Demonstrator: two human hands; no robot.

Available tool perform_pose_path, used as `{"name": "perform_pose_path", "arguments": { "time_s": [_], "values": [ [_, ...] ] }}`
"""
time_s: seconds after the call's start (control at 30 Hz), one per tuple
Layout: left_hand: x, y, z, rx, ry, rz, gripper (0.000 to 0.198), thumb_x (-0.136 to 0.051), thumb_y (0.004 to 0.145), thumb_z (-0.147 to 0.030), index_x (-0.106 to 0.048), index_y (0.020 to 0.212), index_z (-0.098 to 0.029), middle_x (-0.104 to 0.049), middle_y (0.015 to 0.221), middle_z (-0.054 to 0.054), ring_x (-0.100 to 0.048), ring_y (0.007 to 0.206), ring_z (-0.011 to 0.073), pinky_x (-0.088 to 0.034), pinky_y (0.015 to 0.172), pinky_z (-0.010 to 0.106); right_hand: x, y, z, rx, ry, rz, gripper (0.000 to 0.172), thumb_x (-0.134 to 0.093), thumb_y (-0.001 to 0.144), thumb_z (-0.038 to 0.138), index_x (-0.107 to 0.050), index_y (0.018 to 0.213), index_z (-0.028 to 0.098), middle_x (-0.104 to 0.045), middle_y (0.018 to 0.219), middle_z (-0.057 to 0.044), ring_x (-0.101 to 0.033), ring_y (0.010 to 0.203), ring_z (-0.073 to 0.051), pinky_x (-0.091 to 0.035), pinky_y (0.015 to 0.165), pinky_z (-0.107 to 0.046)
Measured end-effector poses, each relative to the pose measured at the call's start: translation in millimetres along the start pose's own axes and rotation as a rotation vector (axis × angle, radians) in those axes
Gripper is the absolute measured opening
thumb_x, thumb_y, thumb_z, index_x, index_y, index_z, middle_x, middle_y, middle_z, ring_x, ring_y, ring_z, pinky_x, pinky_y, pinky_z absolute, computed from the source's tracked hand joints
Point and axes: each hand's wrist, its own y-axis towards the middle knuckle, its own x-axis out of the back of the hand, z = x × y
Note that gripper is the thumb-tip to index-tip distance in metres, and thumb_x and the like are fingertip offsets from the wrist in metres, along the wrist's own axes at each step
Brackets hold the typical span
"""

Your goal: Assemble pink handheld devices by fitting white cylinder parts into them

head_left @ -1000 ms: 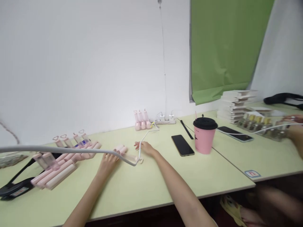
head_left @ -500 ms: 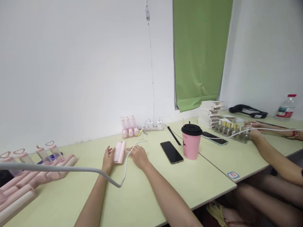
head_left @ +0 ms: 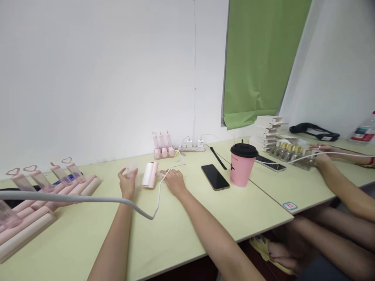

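Observation:
A pink and white cylinder-shaped piece [head_left: 149,175], like a lint roller, lies on the table between my hands. To its left, my left hand [head_left: 128,185] is curled around a pale translucent piece [head_left: 133,171], probably a cover, held apart from the roller. My right hand [head_left: 175,182] rests on the table just right of the roller. Its fingers pinch a small clear handle [head_left: 159,174] that points toward the roller's side; whether the two are joined is hard to see.
Similar pink rollers with clear handles [head_left: 63,175] lie at left, and several more [head_left: 163,146] stand by the wall near a power strip [head_left: 191,148]. A white cable [head_left: 123,201] crosses in front. To the right are a phone [head_left: 215,177], a pink cup [head_left: 242,168], glass bottles [head_left: 288,152] and another person's arms [head_left: 342,179].
My left hand has moved left, away from the roller, with the translucent piece now in its fingers. My right hand stays by the roller. The whole view has shifted slightly.

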Motion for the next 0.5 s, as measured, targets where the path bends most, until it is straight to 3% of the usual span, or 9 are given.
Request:
{"name": "perform_pose_path", "arguments": {
  "time_s": [0.1, 0.2, 0.37, 0.5],
  "values": [
    [12.6, 4.6, 2.9, -0.007, 0.254, -0.243, 0.069, -0.057, 0.068, -0.057, -0.038, 0.120, -0.017, -0.059, 0.101, 0.013, -0.057, 0.091, 0.0290, -0.042, 0.080, 0.043, -2.2, 1.0, -5.8, -0.074, 0.012, 0.027, 0.034, -0.046, 0.088, 0.031, -0.048, 0.122, 0.030, -0.062, 0.100, -0.004, -0.053, 0.091, -0.018, -0.036, 0.076, -0.030],
    [19.4, 2.0, 3.2, -0.056, 0.471, -0.378, 0.062, -0.056, 0.070, -0.052, -0.041, 0.117, -0.015, -0.057, 0.106, 0.017, -0.053, 0.099, 0.0333, -0.040, 0.081, 0.045, -3.4, 1.9, -8.3, -0.093, 0.029, 0.047, 0.032, -0.046, 0.088, 0.032, -0.050, 0.120, 0.028, -0.062, 0.102, -0.004, -0.053, 0.092, -0.017, -0.035, 0.077, -0.029],
    [19.4, -4.4, 6.9, -0.182, 0.716, -0.369, 0.055, -0.056, 0.073, -0.040, -0.042, 0.117, -0.011, -0.052, 0.113, 0.020, -0.043, 0.109, 0.0352, -0.037, 0.084, 0.047, -2.9, 2.1, -6.2, -0.054, 0.033, 0.075, 0.034, -0.048, 0.088, 0.032, -0.049, 0.122, 0.028, -0.062, 0.103, -0.004, -0.054, 0.092, -0.018, -0.036, 0.077, -0.030],
    [22.0, -6.5, 11.7, -0.275, 0.725, -0.320, 0.052, -0.052, 0.075, -0.037, -0.044, 0.115, -0.005, -0.045, 0.119, 0.027, -0.036, 0.116, 0.0398, -0.028, 0.089, 0.056, -1.2, 1.8, -6.2, -0.054, 0.050, 0.090, 0.035, -0.047, 0.088, 0.032, -0.049, 0.123, 0.029, -0.062, 0.105, -0.004, -0.054, 0.093, -0.018, -0.036, 0.077, -0.030]
  ]
}}
